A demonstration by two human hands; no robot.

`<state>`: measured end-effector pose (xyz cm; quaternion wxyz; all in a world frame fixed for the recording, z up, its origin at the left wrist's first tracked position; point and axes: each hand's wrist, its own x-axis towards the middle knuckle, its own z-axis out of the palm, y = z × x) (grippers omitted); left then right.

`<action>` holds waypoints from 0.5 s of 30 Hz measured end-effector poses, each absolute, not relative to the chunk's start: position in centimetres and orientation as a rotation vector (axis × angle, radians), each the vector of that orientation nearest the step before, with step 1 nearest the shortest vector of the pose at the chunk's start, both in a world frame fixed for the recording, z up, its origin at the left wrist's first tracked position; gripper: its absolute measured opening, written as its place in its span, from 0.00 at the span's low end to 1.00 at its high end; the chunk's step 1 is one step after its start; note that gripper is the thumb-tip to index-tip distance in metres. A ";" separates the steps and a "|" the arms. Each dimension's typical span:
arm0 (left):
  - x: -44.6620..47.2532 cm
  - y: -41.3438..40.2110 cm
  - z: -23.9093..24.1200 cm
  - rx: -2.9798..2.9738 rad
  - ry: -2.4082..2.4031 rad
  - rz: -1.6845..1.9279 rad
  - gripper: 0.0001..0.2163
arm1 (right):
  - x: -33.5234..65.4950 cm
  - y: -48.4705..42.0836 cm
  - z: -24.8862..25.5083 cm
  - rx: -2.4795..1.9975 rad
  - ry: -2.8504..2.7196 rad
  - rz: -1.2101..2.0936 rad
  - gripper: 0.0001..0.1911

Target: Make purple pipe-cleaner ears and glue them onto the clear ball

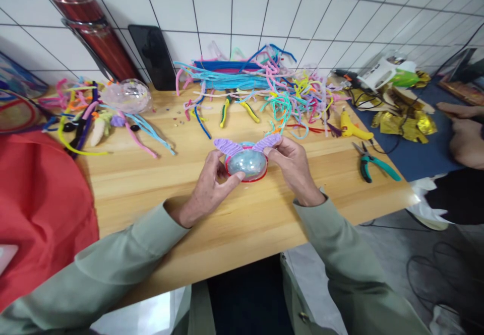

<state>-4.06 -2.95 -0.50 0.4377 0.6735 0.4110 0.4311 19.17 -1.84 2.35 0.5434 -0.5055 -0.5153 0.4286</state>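
Note:
A clear plastic dome point(247, 164) edged with red pipe cleaner is held above the wooden table. Two lilac ear-shaped pieces wound from pipe cleaner, a left ear point(228, 146) and a right ear point(267, 142), stick out from its top. My left hand point(212, 186) grips the dome's left side, with the thumb resting on its front. My right hand point(293, 166) pinches the right ear between thumb and fingers at its outer part. Beyond the dome lie pliers with yellow-and-green handles point(226, 112), their jaws hidden under pipe cleaners.
Piled pipe cleaners point(234, 80) lie along the tiled wall beside a phone point(153, 55) and a red flask point(96, 32). Teal-handled pliers point(372, 166) and a yellow glue gun point(353, 127) are at right. A red cloth point(41, 209) covers the left; another person's hand point(467, 136) shows far right.

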 end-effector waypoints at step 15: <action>-4.0 -3.0 -0.2 1.664 1.024 1.062 0.19 | 19.1 -1.9 2.8 -1.235 -1.251 1.027 0.11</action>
